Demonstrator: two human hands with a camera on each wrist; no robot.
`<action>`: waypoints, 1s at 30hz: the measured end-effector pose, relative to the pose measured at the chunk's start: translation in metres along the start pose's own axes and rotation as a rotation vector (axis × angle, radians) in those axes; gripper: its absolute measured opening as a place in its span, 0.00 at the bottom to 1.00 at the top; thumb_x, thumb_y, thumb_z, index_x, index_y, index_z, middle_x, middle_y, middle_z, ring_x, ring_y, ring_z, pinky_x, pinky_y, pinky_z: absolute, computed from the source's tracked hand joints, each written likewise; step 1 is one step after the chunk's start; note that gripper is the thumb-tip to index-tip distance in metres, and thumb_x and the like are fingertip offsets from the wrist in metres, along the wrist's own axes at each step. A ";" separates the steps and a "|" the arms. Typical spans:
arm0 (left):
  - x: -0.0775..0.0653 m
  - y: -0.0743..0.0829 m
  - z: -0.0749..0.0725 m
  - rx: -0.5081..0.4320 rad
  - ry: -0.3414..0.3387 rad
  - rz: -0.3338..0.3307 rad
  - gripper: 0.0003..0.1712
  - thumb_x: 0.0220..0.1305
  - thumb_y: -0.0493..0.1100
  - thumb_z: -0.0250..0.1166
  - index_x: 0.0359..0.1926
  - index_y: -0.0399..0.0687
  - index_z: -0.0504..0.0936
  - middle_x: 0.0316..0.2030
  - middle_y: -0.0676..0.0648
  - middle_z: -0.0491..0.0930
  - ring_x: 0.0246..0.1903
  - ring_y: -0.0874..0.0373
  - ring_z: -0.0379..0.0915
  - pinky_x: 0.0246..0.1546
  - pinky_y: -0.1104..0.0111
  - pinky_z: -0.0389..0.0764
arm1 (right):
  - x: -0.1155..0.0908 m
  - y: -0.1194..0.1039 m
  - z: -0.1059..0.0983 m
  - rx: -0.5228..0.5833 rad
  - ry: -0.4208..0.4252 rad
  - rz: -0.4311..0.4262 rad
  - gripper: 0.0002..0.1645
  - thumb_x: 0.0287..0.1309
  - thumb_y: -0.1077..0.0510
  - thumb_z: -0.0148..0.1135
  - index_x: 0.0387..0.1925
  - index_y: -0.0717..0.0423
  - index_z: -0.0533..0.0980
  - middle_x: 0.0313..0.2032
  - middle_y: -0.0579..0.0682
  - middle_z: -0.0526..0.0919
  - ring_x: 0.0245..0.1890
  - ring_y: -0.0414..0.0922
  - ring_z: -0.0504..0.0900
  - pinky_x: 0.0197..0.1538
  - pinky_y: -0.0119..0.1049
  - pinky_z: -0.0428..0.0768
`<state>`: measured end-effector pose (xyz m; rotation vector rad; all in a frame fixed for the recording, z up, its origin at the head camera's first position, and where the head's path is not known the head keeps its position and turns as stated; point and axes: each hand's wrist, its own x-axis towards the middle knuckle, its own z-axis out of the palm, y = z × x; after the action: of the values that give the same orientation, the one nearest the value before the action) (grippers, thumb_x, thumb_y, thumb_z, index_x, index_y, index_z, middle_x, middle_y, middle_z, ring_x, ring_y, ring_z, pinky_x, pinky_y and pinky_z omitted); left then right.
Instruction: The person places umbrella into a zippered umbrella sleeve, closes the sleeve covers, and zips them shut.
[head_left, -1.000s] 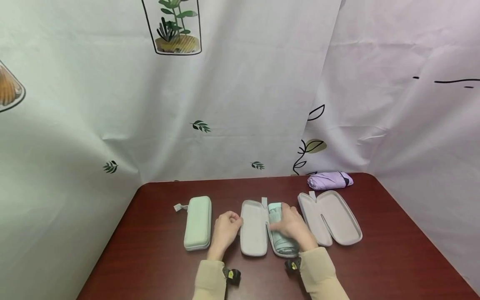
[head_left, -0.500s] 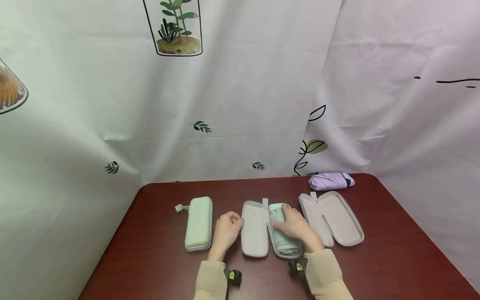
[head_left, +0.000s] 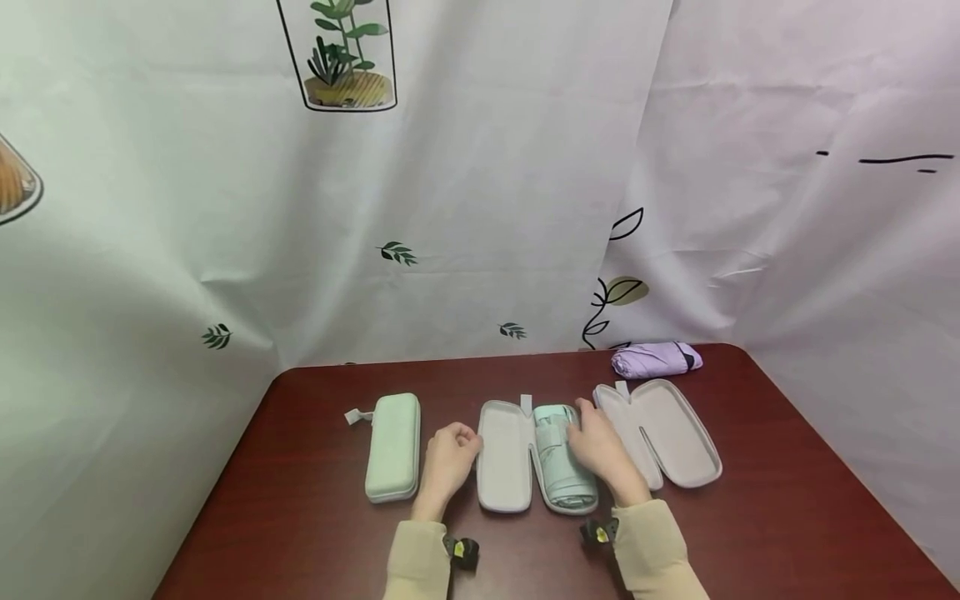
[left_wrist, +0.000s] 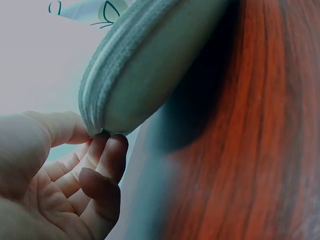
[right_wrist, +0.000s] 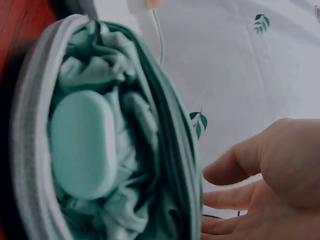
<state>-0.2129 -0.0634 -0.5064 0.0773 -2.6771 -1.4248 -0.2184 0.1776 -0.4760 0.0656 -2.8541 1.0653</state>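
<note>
A pale green zip case [head_left: 504,462] lies unfolded in the middle of the table, its light grey inside facing up. My left hand [head_left: 452,457] pinches the outer edge of its left half; the left wrist view has thumb and fingertips at the zipped rim [left_wrist: 102,80]. In the right half lies a folded mint-green umbrella [head_left: 564,467], a strap round it. Its oval handle end [right_wrist: 84,145] and bunched cloth fill the right wrist view. My right hand [head_left: 597,440] is at the umbrella's right side, thumb and fingers fairly straight and not wrapped round it.
A closed pale green case [head_left: 393,448] with a pull tab lies left of my left hand. A second unfolded case [head_left: 678,433] sits right of my right hand. Behind it, at the table's [head_left: 315,533] back edge, is a folded lilac umbrella [head_left: 651,360].
My right hand has slid off the top of the mint umbrella to its right side, baring more of the umbrella and its strap. My left hand keeps its place at the case edge.
</note>
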 end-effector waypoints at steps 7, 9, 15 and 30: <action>0.001 -0.001 0.002 0.008 0.007 -0.023 0.04 0.57 0.41 0.63 0.29 0.46 0.80 0.18 0.53 0.74 0.19 0.60 0.69 0.23 0.66 0.71 | 0.000 0.010 0.002 -0.050 -0.023 0.028 0.23 0.62 0.67 0.47 0.56 0.77 0.68 0.48 0.74 0.77 0.52 0.68 0.76 0.54 0.59 0.71; 0.001 -0.001 0.002 0.011 0.010 -0.024 0.04 0.57 0.41 0.64 0.29 0.46 0.80 0.18 0.53 0.74 0.19 0.60 0.69 0.23 0.66 0.71 | 0.002 0.014 0.002 -0.057 -0.032 0.027 0.20 0.60 0.68 0.48 0.53 0.77 0.70 0.45 0.72 0.79 0.49 0.67 0.77 0.51 0.59 0.73; 0.001 -0.002 0.002 0.013 0.014 -0.013 0.04 0.57 0.41 0.64 0.28 0.45 0.80 0.18 0.53 0.74 0.19 0.60 0.69 0.23 0.65 0.71 | 0.005 0.025 0.003 -0.058 -0.036 0.041 0.12 0.56 0.67 0.55 0.41 0.71 0.75 0.32 0.60 0.80 0.36 0.56 0.80 0.43 0.53 0.76; 0.002 -0.004 0.003 -0.014 -0.016 -0.010 0.05 0.58 0.42 0.63 0.30 0.45 0.79 0.19 0.52 0.74 0.20 0.59 0.69 0.24 0.65 0.71 | 0.006 0.031 0.003 -0.070 -0.012 0.049 0.03 0.52 0.66 0.59 0.26 0.60 0.72 0.22 0.50 0.73 0.25 0.49 0.73 0.31 0.43 0.72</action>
<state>-0.2151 -0.0635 -0.5107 0.0784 -2.6828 -1.4532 -0.2267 0.1993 -0.4979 -0.0025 -2.9152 0.9761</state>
